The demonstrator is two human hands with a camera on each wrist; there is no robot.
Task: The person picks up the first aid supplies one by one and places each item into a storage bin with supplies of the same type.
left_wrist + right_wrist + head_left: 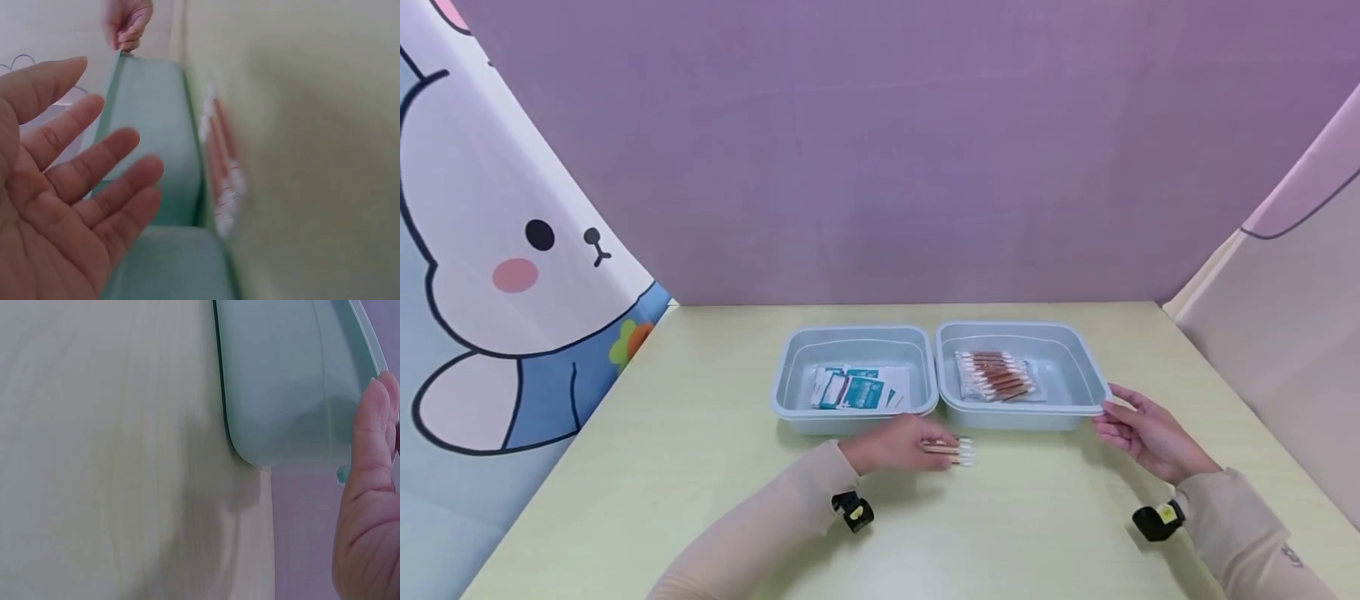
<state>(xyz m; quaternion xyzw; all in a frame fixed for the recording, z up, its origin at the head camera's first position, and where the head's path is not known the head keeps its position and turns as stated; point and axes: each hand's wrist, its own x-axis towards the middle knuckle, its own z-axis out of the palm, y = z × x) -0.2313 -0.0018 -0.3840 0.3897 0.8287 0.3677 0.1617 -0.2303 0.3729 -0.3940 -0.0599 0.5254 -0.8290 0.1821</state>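
Note:
Several cotton swabs with brown sticks and white tips (962, 452) lie on the table in front of two pale blue plastic trays. Over them is my left hand (898, 443), which hides part of them in the head view. The left wrist view shows this hand (81, 181) with its fingers spread and nothing held, the blurred swabs (222, 156) lying beyond it. My right hand (1150, 435) pinches the front right corner of the right tray (1022, 410) between thumb and fingers. In the right wrist view, the thumb (373, 419) is at that tray's rim.
More brown cotton swabs (996, 375) in clear wrapping lie inside the right tray. Beside it stands the left tray (850, 334), holding small teal-and-white packets (859, 390). A purple backdrop (910, 167) rises behind the table (700, 467), with a cartoon-printed cloth (527, 350) at left.

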